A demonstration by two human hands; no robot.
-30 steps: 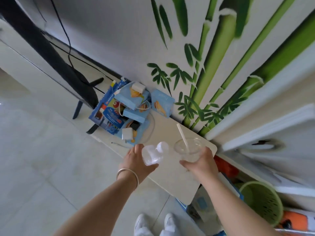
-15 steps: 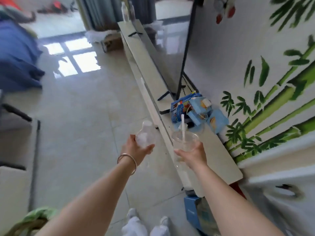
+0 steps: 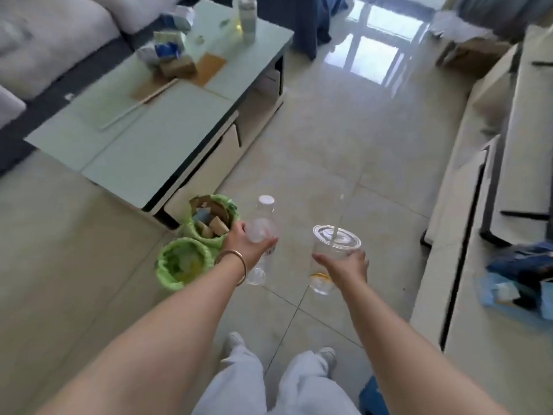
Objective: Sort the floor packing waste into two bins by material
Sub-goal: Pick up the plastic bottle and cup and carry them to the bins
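My left hand (image 3: 244, 245) grips a clear plastic bottle (image 3: 263, 232) with a white cap, held out over the tiled floor. My right hand (image 3: 344, 265) holds a clear plastic cup (image 3: 335, 244) with a lid and a white straw. Two green-lined bins stand on the floor left of my left hand. The far bin (image 3: 229, 205) holds cardboard pieces. The near bin (image 3: 167, 265) shows yellowish contents I cannot make out. Both hands are about level with the bins, the bottle just right of the far one.
A pale green coffee table (image 3: 143, 145) with boxes and bottles stands behind the bins, a grey sofa (image 3: 59, 31) beyond it. A long low TV bench (image 3: 493, 205) runs along the right, with blue packaging (image 3: 517, 283) on it. My feet (image 3: 326, 354) are below.
The view has swung left from the bamboo wall and TV bench to the room. Both hands have carried the bottle and cup toward the two green bins.
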